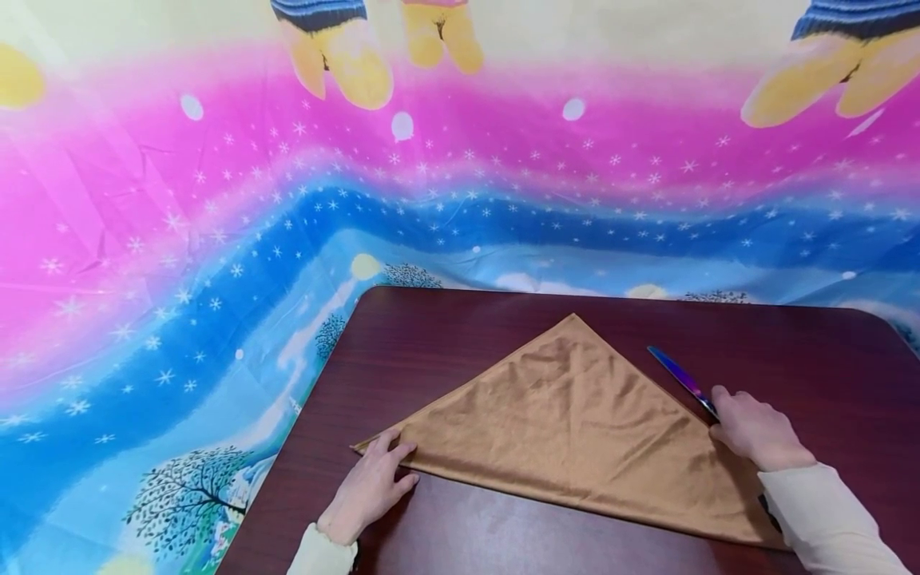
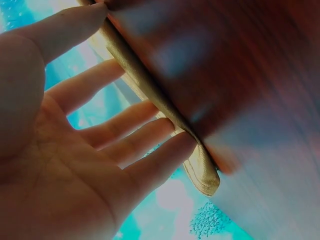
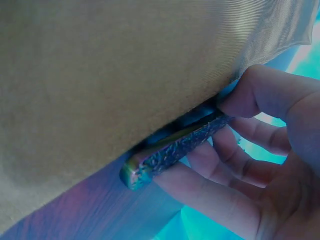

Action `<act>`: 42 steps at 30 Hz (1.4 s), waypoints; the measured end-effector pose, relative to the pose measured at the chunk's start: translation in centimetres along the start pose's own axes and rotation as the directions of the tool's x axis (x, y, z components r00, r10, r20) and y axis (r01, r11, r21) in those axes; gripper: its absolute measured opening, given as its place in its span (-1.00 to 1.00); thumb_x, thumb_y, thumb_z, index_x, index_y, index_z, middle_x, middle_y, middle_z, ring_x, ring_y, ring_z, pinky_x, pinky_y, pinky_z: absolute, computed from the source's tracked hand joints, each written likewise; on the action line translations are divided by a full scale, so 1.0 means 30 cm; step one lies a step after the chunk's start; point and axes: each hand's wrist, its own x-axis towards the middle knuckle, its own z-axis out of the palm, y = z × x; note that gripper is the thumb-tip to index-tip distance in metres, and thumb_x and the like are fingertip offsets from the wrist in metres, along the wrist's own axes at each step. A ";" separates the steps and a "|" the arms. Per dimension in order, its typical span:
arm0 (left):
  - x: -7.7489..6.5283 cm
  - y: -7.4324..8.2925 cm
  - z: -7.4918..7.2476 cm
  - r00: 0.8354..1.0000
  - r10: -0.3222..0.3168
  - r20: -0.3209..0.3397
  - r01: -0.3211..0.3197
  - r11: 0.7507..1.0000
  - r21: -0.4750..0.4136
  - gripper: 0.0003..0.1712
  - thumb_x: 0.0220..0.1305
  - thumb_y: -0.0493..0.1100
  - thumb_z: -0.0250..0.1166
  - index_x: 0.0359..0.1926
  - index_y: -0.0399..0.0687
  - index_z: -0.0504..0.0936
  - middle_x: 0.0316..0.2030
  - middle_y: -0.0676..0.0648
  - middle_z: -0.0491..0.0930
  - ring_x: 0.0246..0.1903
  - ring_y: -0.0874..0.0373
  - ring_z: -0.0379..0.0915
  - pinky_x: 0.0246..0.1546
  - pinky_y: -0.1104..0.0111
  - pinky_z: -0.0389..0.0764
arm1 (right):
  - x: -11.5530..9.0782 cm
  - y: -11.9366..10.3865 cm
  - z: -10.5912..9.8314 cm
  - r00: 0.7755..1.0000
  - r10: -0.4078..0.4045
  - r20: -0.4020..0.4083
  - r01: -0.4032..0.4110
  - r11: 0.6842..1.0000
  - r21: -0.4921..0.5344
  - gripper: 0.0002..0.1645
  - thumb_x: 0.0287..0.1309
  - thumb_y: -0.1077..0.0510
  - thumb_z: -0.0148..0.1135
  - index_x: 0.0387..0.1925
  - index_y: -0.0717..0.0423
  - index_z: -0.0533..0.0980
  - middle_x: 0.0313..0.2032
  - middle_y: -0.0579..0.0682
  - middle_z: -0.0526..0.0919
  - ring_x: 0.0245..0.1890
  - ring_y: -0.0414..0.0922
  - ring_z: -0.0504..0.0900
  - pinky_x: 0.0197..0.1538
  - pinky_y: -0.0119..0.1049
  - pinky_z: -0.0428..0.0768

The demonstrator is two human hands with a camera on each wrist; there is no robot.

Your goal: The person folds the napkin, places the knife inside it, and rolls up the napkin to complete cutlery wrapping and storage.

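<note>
Knife (image 1: 683, 378) held in the right hand (image 1: 758, 431), whose thumb and fingers close around its patterned handle. From those fingers the blade points away and leftward, its long axis running roughly along the right slanted edge of a folded brown cloth (image 1: 561, 431). Well apart, the left hand (image 1: 370, 483) rests loosely spread, empty, at the cloth's left corner on the table (image 1: 503, 531).

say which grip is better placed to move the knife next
Right, most likely: the right grip holds the knife by its handle, while the left grip touches the brown cloth at its left corner, away from the knife.
</note>
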 end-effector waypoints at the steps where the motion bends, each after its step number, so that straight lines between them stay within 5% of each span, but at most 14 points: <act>1: 0.000 0.000 0.000 1.000 0.001 -0.001 -0.001 1.000 0.001 -0.55 0.11 -0.07 0.42 0.03 -0.12 0.63 0.18 -0.33 0.43 0.17 -0.21 0.40 -0.01 0.01 0.55 | 0.001 0.001 -0.002 1.000 0.003 0.003 -0.003 1.000 0.000 -0.60 0.07 0.21 0.31 -0.19 0.36 0.33 -0.44 0.16 0.51 -0.46 0.09 0.53 -0.53 -0.07 0.44; 26: -0.003 -0.022 -0.021 1.000 0.019 0.019 -0.019 0.999 0.038 -0.54 0.16 -0.02 0.38 0.06 -0.09 0.62 0.19 -0.29 0.43 0.17 -0.21 0.39 0.04 -0.14 0.46 | 0.002 0.020 -0.038 0.992 0.050 0.112 -0.061 0.993 0.098 -0.46 0.09 0.17 0.31 -0.14 0.42 0.19 -0.41 0.19 0.49 -0.43 0.06 0.51 -0.44 -0.10 0.44; 42: -0.003 -0.020 -0.024 0.997 0.030 0.075 -0.032 0.999 0.027 -0.49 0.18 -0.02 0.37 0.12 -0.13 0.57 0.28 -0.32 0.34 0.28 -0.27 0.26 0.09 -0.22 0.39 | -0.020 -0.028 -0.052 0.999 0.014 0.035 -0.017 0.996 0.093 -0.52 0.03 0.18 0.33 -0.22 0.35 0.25 -0.46 0.13 0.46 -0.49 0.00 0.46 -0.46 -0.14 0.41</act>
